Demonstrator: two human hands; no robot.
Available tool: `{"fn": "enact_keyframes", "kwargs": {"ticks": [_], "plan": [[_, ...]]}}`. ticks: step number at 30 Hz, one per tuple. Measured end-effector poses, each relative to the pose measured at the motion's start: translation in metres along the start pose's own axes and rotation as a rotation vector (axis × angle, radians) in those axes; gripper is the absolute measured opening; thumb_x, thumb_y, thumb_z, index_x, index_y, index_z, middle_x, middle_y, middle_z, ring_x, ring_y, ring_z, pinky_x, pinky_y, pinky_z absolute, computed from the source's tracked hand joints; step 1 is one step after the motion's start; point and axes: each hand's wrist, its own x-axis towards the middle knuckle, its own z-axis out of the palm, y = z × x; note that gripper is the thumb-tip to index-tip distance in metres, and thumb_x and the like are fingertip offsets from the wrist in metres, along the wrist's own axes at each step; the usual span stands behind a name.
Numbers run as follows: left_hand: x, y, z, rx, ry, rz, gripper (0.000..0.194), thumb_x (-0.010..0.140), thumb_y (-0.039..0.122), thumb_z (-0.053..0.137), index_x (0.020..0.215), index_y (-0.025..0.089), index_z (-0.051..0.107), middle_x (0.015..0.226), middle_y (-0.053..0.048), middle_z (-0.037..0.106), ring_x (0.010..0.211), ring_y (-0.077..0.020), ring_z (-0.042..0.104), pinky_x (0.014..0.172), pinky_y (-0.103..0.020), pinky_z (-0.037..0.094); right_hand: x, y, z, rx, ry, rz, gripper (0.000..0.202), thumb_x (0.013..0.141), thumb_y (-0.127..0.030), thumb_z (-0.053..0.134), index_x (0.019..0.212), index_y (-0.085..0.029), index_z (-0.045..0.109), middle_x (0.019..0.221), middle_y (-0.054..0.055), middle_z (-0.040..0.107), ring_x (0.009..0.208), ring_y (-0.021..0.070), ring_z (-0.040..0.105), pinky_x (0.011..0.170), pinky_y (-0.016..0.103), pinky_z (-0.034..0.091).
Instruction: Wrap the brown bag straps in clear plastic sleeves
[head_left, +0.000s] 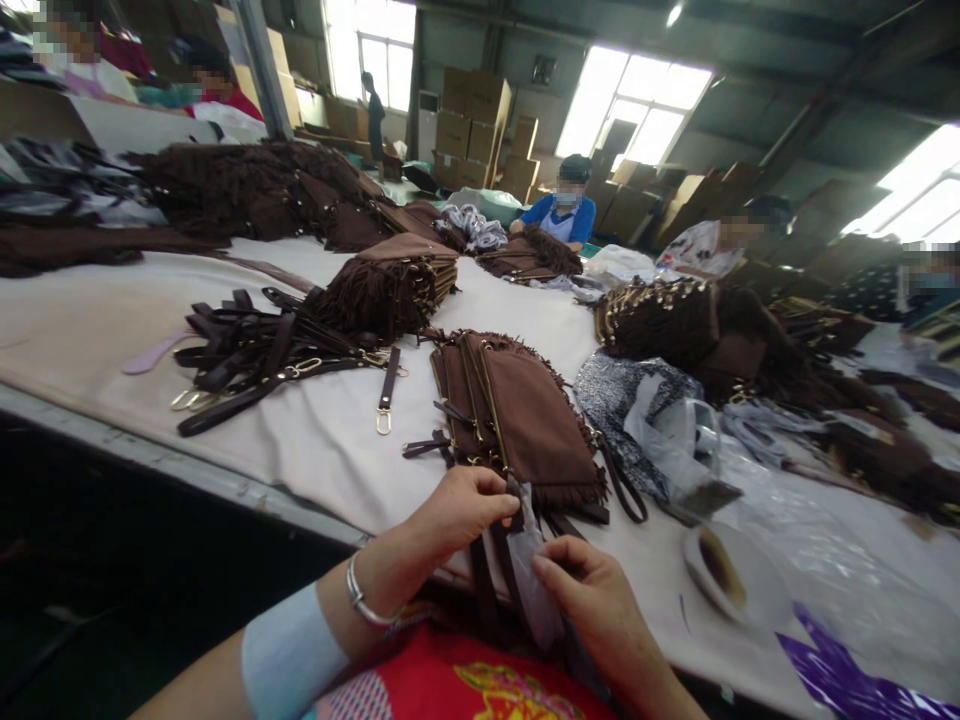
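Note:
My left hand (465,510) pinches the top end of a dark brown strap (480,575) at the corner of a brown fringed pouch (544,420). My right hand (589,590) is closed on the edge of a thin clear plastic strip (534,575), just right of the strap. The pouch lies on top of several others, overlapping, with gold zippers along their left edges. More straps hang over the table's front edge towards my lap. A single wrist strap (389,385) with a gold clip lies left of the pouches.
A heap of dark straps (247,350) and a lilac tool (154,352) lie left on the table (315,450). Fringed pouches are piled behind (390,290) and right (675,330). Plastic bags, a tape roll (724,575) and purple film (855,665) lie right. A person in blue (562,210) works opposite.

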Motion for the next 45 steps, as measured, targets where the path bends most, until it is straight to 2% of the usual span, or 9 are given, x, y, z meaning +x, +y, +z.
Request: {"fn": "enact_keyframes", "kwargs": {"ticks": [8, 15, 21, 30, 33, 37, 40, 45], "plan": [[-0.003, 0.009, 0.005, -0.009, 0.011, -0.014, 0.011, 0.066, 0.025, 0.062, 0.062, 0.015, 0.064, 0.062, -0.001, 0.064, 0.063, -0.0139, 0.056, 0.061, -0.024, 0.040, 0.001, 0.009, -0.001, 0.025, 0.008, 0.001, 0.026, 0.070, -0.042, 0.071, 0.074, -0.016, 0.069, 0.064, 0.000, 0.064, 0.059, 0.0146, 0.052, 0.054, 0.024, 0.040], [-0.005, 0.006, 0.007, 0.020, 0.011, 0.008, 0.015, 0.068, 0.029, 0.064, 0.064, 0.015, 0.065, 0.062, -0.001, 0.064, 0.062, -0.0142, 0.055, 0.059, -0.025, 0.039, 0.005, 0.002, 0.003, 0.018, 0.021, -0.012, 0.030, 0.071, -0.045, 0.071, 0.074, -0.015, 0.069, 0.067, 0.003, 0.065, 0.062, 0.0168, 0.054, 0.056, 0.026, 0.042], [-0.004, 0.010, 0.003, 0.011, -0.038, 0.003, 0.022, 0.067, 0.036, 0.070, 0.068, 0.013, 0.067, 0.065, -0.001, 0.065, 0.062, -0.0135, 0.055, 0.058, -0.024, 0.039, 0.007, 0.001, 0.004, 0.033, 0.007, -0.013, 0.031, 0.071, -0.046, 0.070, 0.075, -0.016, 0.070, 0.067, 0.002, 0.066, 0.061, 0.0164, 0.055, 0.055, 0.026, 0.042], [-0.002, -0.007, 0.000, 0.070, -0.028, 0.029, 0.023, 0.070, 0.035, 0.068, 0.078, 0.013, 0.070, 0.071, -0.004, 0.069, 0.067, -0.0170, 0.060, 0.061, -0.026, 0.043, 0.002, -0.001, 0.004, 0.127, -0.025, 0.032, 0.032, 0.068, -0.046, 0.073, 0.074, -0.015, 0.068, 0.060, -0.001, 0.061, 0.054, 0.0123, 0.049, 0.049, 0.023, 0.037], [-0.003, -0.003, 0.000, 0.053, -0.022, 0.004, 0.027, 0.069, 0.039, 0.070, 0.077, 0.013, 0.069, 0.069, -0.002, 0.065, 0.064, -0.0143, 0.056, 0.059, -0.025, 0.039, 0.000, -0.001, 0.004, 0.086, -0.025, 0.021, 0.033, 0.069, -0.048, 0.073, 0.073, -0.015, 0.068, 0.060, 0.000, 0.061, 0.053, 0.0128, 0.049, 0.048, 0.023, 0.037], [-0.004, 0.002, 0.004, 0.013, -0.034, -0.046, 0.034, 0.070, 0.047, 0.069, 0.065, 0.014, 0.062, 0.057, 0.004, 0.052, 0.053, -0.0088, 0.042, 0.051, -0.023, 0.029, -0.001, -0.001, 0.004, 0.062, -0.026, 0.006, 0.033, 0.070, -0.048, 0.072, 0.072, -0.016, 0.068, 0.060, 0.000, 0.061, 0.054, 0.0131, 0.050, 0.050, 0.023, 0.038], [-0.002, 0.001, 0.007, -0.040, -0.030, -0.108, 0.033, 0.068, 0.045, 0.070, 0.062, 0.016, 0.056, 0.050, 0.007, 0.043, 0.046, -0.0068, 0.033, 0.045, -0.023, 0.022, -0.002, 0.001, 0.004, 0.048, -0.030, 0.000, 0.034, 0.070, -0.050, 0.071, 0.072, -0.016, 0.068, 0.063, 0.001, 0.063, 0.057, 0.0147, 0.052, 0.052, 0.024, 0.040], [0.001, -0.002, 0.012, -0.243, -0.122, -0.199, 0.027, 0.066, 0.038, 0.069, 0.063, 0.019, 0.049, 0.046, 0.010, 0.036, 0.040, -0.0058, 0.028, 0.042, -0.024, 0.017, -0.001, 0.006, 0.002, 0.035, -0.020, 0.002, 0.035, 0.070, -0.050, 0.071, 0.074, -0.016, 0.069, 0.063, 0.001, 0.063, 0.057, 0.0150, 0.053, 0.052, 0.024, 0.040]]}}
